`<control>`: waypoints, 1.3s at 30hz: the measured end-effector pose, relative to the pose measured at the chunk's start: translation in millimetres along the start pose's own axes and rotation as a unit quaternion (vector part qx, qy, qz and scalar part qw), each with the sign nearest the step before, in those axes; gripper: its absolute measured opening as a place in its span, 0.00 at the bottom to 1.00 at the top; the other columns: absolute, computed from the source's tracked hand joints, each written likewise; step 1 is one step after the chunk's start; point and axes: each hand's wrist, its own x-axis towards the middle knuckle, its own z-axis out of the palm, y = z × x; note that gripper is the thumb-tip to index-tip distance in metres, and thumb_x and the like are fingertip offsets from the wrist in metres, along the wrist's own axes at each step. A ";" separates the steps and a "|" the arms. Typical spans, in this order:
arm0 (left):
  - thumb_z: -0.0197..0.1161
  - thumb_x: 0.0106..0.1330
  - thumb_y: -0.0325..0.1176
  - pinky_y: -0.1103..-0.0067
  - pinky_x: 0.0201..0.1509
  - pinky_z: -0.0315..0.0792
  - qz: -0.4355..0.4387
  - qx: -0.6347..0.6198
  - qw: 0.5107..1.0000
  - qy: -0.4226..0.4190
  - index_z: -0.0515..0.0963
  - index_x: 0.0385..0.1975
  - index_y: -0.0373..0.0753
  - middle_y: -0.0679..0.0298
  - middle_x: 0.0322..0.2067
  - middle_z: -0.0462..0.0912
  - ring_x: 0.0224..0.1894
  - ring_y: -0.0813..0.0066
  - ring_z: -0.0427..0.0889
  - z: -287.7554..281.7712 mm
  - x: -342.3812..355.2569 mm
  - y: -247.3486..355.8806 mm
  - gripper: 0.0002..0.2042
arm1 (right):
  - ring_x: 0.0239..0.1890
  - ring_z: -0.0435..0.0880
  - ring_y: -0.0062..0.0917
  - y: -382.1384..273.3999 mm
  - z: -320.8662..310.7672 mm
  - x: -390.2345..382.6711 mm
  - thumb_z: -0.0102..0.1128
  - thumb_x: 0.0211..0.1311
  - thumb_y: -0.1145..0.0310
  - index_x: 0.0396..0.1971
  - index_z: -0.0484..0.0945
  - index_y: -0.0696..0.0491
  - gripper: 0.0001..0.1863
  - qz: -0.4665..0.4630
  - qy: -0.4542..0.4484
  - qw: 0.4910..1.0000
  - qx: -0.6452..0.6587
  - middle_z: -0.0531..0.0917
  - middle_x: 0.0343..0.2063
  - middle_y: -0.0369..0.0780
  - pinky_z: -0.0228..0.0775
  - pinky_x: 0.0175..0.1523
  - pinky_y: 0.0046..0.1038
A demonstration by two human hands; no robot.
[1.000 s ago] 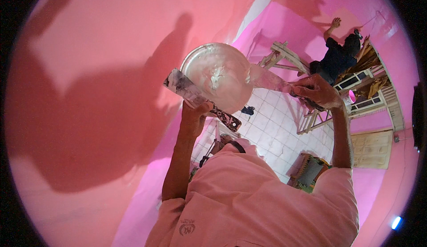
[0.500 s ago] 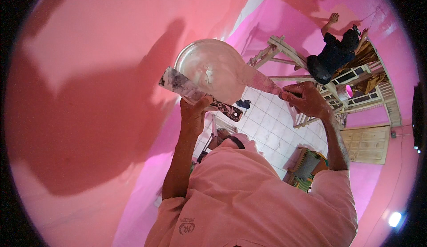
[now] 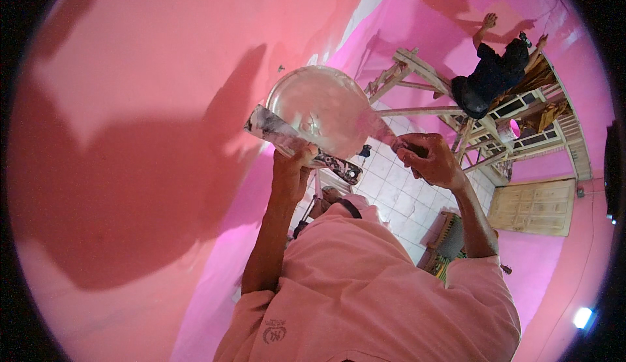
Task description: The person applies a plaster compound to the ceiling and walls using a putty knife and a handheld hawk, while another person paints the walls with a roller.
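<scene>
My left hand [image 3: 293, 163] is closed round a wide putty knife [image 3: 270, 124] with a smeared blade and a dark, speckled handle. Right behind that knife is a pale round lid [image 3: 319, 104] with a raised rim and smears of filler; how my left fingers support it is hidden. My right hand [image 3: 432, 160] pinches the end of a second putty knife [image 3: 383, 129], whose pinkish blade reaches over the lid's right edge. Where that blade ends is hard to make out against the lid.
A pink wall [image 3: 150, 75] rises close on my left. At the far right a person [image 3: 492, 75] in dark clothes is by a wooden scaffold [image 3: 424, 72]. A bucket [image 3: 508, 130] hangs or stands there. Below are white floor tiles [image 3: 404, 199] and a wooden door [image 3: 531, 207].
My right hand has moved left and slightly down, bringing its putty knife further over the lid. The lid and my left hand have shifted a little right and down.
</scene>
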 end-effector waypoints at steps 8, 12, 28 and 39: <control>0.57 0.49 0.23 0.76 0.32 0.76 -0.019 0.027 0.998 -0.057 0.67 0.35 0.37 0.64 0.29 0.73 0.30 0.72 0.76 -19.6 5.9 -1.3 0.12 | 0.25 0.79 0.34 -0.8 25.3 -4.2 0.58 0.51 0.72 0.36 0.75 0.57 0.11 -0.277 0.194 0.916 -0.215 0.79 0.25 0.44 0.71 0.27 0.29; 0.58 0.48 0.27 0.78 0.28 0.74 -0.014 0.078 0.996 -0.030 0.68 0.34 0.36 0.64 0.28 0.72 0.27 0.73 0.75 -16.7 5.1 -3.8 0.13 | 0.23 0.78 0.35 4.4 24.5 -2.9 0.58 0.51 0.71 0.35 0.75 0.59 0.11 -0.304 0.209 0.891 -0.263 0.79 0.24 0.44 0.70 0.26 0.30; 0.61 0.47 0.28 0.80 0.37 0.71 -0.047 0.164 0.984 -0.052 0.68 0.43 0.36 0.66 0.33 0.74 0.35 0.75 0.75 -22.2 13.1 6.2 0.20 | 0.24 0.77 0.29 -24.7 0.1 9.0 0.57 0.51 0.69 0.40 0.76 0.52 0.14 -0.283 0.122 0.867 -0.391 0.76 0.23 0.40 0.71 0.27 0.30; 0.59 0.49 0.28 0.80 0.38 0.72 -0.034 0.115 0.992 -0.047 0.67 0.45 0.34 0.65 0.36 0.76 0.35 0.78 0.76 -25.3 13.5 0.1 0.21 | 0.31 0.74 0.27 -29.8 -3.2 5.4 0.49 0.49 0.73 0.51 0.66 0.42 0.25 -0.281 0.079 0.741 -0.604 0.70 0.26 0.38 0.71 0.27 0.28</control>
